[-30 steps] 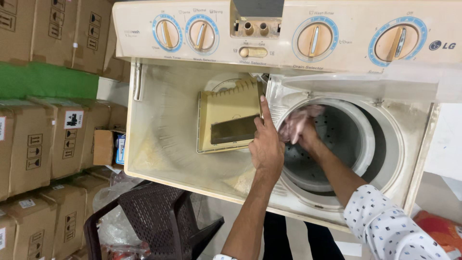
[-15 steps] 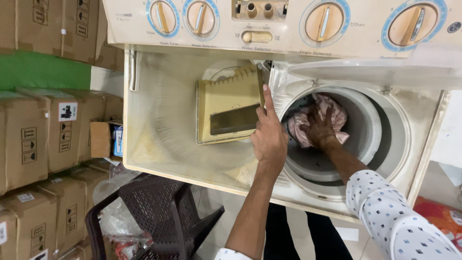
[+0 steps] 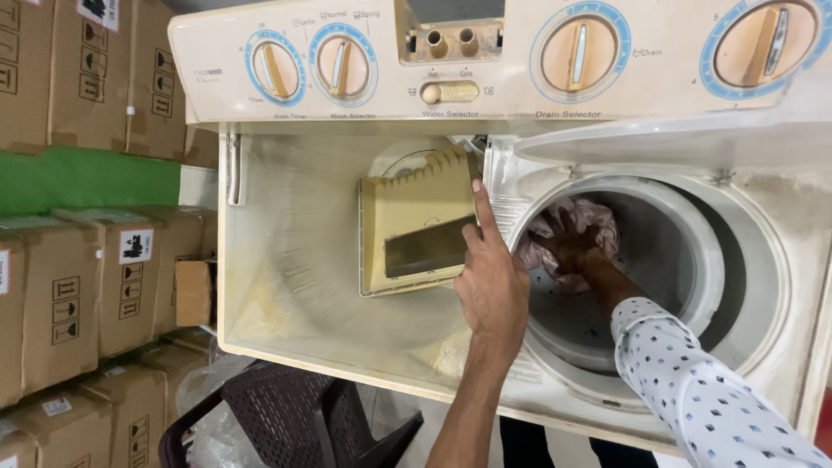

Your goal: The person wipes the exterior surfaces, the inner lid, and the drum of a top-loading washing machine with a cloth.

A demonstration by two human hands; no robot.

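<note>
A cream twin-tub washing machine (image 3: 286, 347) fills the view. My left hand (image 3: 492, 277) rests flat on the divider between the two tubs, fingers together, its index finger beside the beige lint filter panel (image 3: 416, 221) in the wash tub. My right hand (image 3: 576, 247) reaches down inside the round spin drum (image 3: 693, 277) and presses on a pale pink cloth (image 3: 598, 212) bunched at the drum's far wall, fingers spread over it. My right sleeve is white with small blue dots.
Control dials (image 3: 342, 65) line the panel at the top. Stacked cardboard boxes (image 3: 78, 286) and a green wall band (image 3: 78, 178) stand at left. A dark woven plastic stool (image 3: 295, 416) sits below the machine beside a clear plastic bag (image 3: 208, 390).
My right hand has pushed the pink cloth from the drum's mouth deeper into the drum. My left hand has kept its place on the divider. The view has shifted closer.
</note>
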